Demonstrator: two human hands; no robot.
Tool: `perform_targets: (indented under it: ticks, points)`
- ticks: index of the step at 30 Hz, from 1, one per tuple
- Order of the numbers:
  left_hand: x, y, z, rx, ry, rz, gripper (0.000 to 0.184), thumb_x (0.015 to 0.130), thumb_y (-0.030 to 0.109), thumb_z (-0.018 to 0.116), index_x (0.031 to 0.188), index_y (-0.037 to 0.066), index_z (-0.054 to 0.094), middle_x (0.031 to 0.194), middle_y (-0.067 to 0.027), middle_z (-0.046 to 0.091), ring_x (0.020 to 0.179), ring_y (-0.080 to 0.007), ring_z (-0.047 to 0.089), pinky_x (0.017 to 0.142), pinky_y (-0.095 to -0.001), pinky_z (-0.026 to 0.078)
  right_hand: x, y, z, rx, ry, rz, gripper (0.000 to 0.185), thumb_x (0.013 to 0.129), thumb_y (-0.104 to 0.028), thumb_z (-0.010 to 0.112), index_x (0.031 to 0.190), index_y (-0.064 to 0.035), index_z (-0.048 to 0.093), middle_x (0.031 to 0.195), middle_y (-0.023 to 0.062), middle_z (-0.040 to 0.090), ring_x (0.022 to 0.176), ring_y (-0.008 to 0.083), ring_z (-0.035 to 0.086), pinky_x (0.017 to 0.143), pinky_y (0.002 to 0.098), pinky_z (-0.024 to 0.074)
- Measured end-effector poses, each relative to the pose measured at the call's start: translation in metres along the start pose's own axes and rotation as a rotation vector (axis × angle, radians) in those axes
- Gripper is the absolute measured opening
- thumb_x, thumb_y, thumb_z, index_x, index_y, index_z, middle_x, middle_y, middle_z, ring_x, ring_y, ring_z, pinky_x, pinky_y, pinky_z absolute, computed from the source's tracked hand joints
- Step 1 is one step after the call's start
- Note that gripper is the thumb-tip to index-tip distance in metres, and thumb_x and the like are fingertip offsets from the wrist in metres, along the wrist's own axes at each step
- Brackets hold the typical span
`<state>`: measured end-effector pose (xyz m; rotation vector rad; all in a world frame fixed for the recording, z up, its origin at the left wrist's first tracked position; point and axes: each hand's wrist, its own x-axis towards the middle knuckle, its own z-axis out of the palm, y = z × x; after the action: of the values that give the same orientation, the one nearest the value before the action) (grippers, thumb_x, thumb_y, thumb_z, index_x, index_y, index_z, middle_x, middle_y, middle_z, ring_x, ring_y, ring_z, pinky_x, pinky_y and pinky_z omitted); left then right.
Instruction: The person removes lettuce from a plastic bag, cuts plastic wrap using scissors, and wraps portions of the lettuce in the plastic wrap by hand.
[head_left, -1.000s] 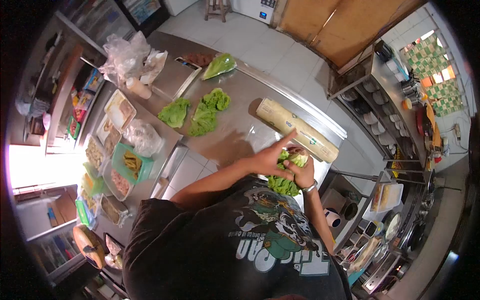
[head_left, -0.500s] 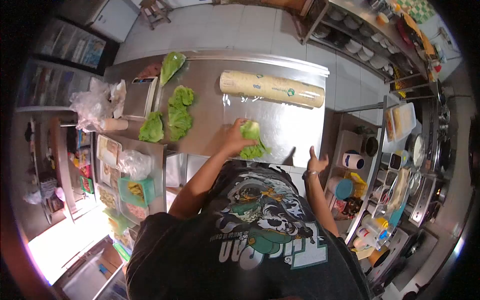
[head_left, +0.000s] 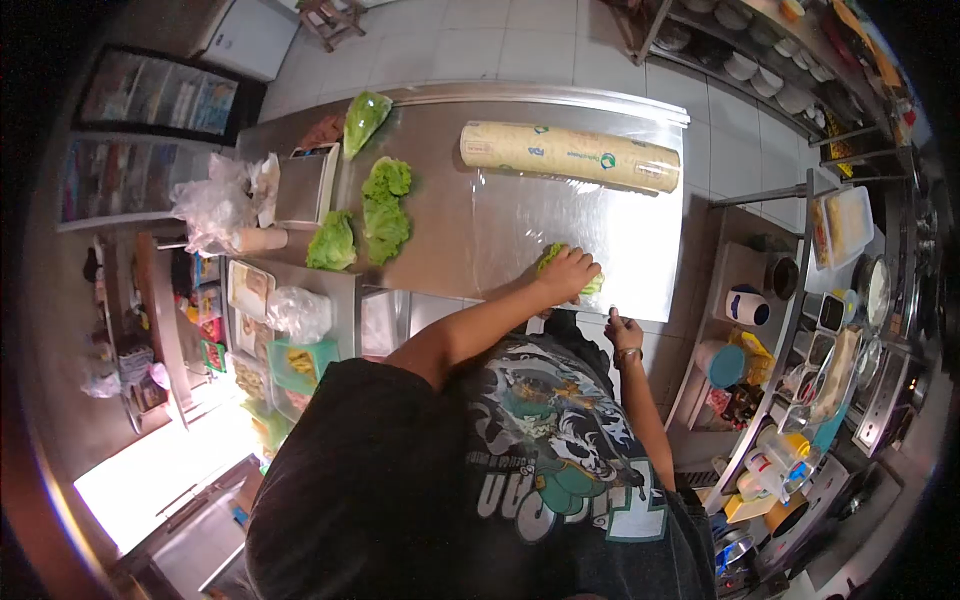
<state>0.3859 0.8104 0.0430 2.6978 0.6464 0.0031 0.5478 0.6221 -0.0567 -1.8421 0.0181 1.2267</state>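
Your left hand (head_left: 570, 272) has its fingers curled down around the lettuce bundle (head_left: 593, 287), which sits on clear film (head_left: 520, 220) near the table's front edge, below the film roll (head_left: 570, 156); your right hand (head_left: 628, 335) is at that edge, can't tell whether pinching film.

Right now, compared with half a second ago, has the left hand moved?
Yes, to the right: judged against the plastic wrap roll, the left hand went from near its left end to about its middle.
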Motion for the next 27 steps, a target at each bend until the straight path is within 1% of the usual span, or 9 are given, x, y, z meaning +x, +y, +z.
perform_targets:
  ticks: [4,10,11,16,17,18,20,21,27]
  points:
    - [-0.013,0.015,-0.022,0.117,0.026,-0.069,0.062,0.062,0.022,0.083,0.116,0.009,0.055,0.117,-0.0078,0.058,0.12,-0.0312,0.049,0.103,-0.068,0.031,0.008,0.011,-0.013,-0.206,-0.078,-0.116,0.031,0.087,-0.029,0.076,0.077,-0.0053,0.058,0.067,0.0029,0.06,0.056,0.0105,0.054,0.05,0.0258,0.0463]
    - [0.002,0.002,-0.033,-0.107,-0.296,-0.184,0.056,0.074,0.011,0.068,0.126,0.008,0.048,0.124,-0.0112,0.059,0.121,-0.0313,0.052,0.095,-0.0547,0.044,-0.002,0.0,-0.039,-0.764,-0.205,-0.347,0.037,0.089,-0.036,0.068,0.08,-0.001,0.063,0.073,0.0124,0.069,0.064,0.0215,0.066,0.064,0.0341,0.0512]
    - [0.001,0.002,-0.034,0.001,-0.207,-0.148,0.043,0.079,0.009,0.061,0.12,0.007,0.051,0.118,-0.0116,0.06,0.112,-0.0324,0.056,0.092,-0.0474,0.047,-0.005,-0.001,-0.047,-0.828,-0.222,-0.329,0.039,0.09,-0.038,0.067,0.081,-0.0007,0.064,0.075,0.014,0.07,0.067,0.0241,0.067,0.066,0.0359,0.0513]
    - [-0.003,-0.004,-0.012,-0.049,0.105,-0.155,0.03,0.082,0.01,0.052,0.112,0.006,0.057,0.117,-0.0128,0.058,0.106,-0.0337,0.056,0.089,-0.0487,0.046,-0.033,-0.024,-0.053,-1.051,-0.292,-0.26,0.05,0.094,-0.047,0.055,0.084,0.0012,0.066,0.079,0.0229,0.067,0.082,0.0383,0.066,0.076,0.0422,0.0504]
    - [-0.005,-0.008,-0.002,-0.067,0.125,-0.136,0.032,0.083,0.011,0.053,0.114,0.007,0.057,0.119,-0.0126,0.057,0.108,-0.0333,0.056,0.09,-0.0482,0.046,-0.032,-0.021,-0.056,-1.094,-0.307,-0.383,0.053,0.095,-0.051,0.054,0.075,-0.0024,0.066,0.069,0.0082,0.068,0.065,0.0176,0.065,0.066,0.0352,0.0515]
    - [-0.007,-0.011,0.003,-0.086,0.144,-0.117,0.035,0.083,0.012,0.054,0.117,0.008,0.057,0.121,-0.0124,0.056,0.111,-0.0329,0.055,0.092,-0.0478,0.046,-0.036,-0.029,-0.054,-1.101,-0.305,-0.386,0.053,0.095,-0.051,0.054,0.075,-0.0024,0.066,0.069,0.0082,0.068,0.065,0.0176,0.065,0.066,0.0352,0.0515]
    - [-0.016,-0.016,0.0,-0.14,0.161,-0.097,0.037,0.083,0.012,0.057,0.12,0.009,0.057,0.122,-0.0119,0.056,0.114,-0.0326,0.053,0.094,-0.0472,0.045,-0.05,-0.059,-0.051,-1.142,-0.507,-0.209,0.054,0.095,-0.049,0.053,0.084,0.0022,0.066,0.08,0.0225,0.067,0.079,0.0375,0.066,0.076,0.0426,0.0501]
    - [-0.018,-0.016,-0.003,-0.188,0.17,-0.076,0.04,0.082,0.013,0.059,0.122,0.011,0.057,0.124,-0.0114,0.056,0.117,-0.0324,0.052,0.096,-0.0465,0.044,-0.052,-0.071,-0.05,-1.064,-0.592,-0.115,0.051,0.096,-0.047,0.053,0.085,0.0005,0.067,0.076,0.0159,0.067,0.072,0.026,0.064,0.072,0.0373,0.0506]
    - [-0.027,-0.019,-0.009,-0.29,0.141,-0.082,0.046,0.079,0.02,0.069,0.123,0.012,0.058,0.126,-0.0111,0.054,0.123,-0.0309,0.048,0.103,-0.0457,0.039,-0.053,-0.187,0.04,-0.537,-0.66,-0.332,0.037,0.098,-0.036,0.056,0.088,-0.0016,0.066,0.075,0.0043,0.063,0.07,0.0122,0.059,0.069,0.0287,0.049]
